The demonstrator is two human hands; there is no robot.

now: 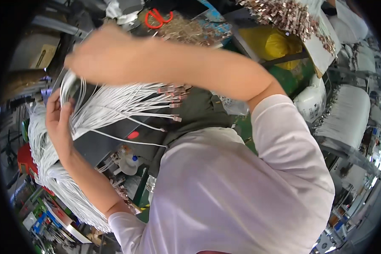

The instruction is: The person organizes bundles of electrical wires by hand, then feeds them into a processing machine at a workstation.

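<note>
A loose bundle of white cables [110,106] fans out over the dark work surface, its copper-coloured connector ends toward my lap. My left hand [59,120] is closed round the bent end of this bundle at the left, thumb against the strands. Across the top of the same bend reaches my right hand [95,55], smeared by motion. Its fingers are blurred and partly hidden, so I cannot make out whether it grips any strands. Two cables stray from the fan toward my shirt.
Hanks of white cable [67,194] hang beyond my left forearm. Red-handled scissors [158,19] lie by a heap of small metal pieces [186,31] at the back. A yellow bag [279,44] sits to the right. More cable bundles [345,116] are stacked at far right.
</note>
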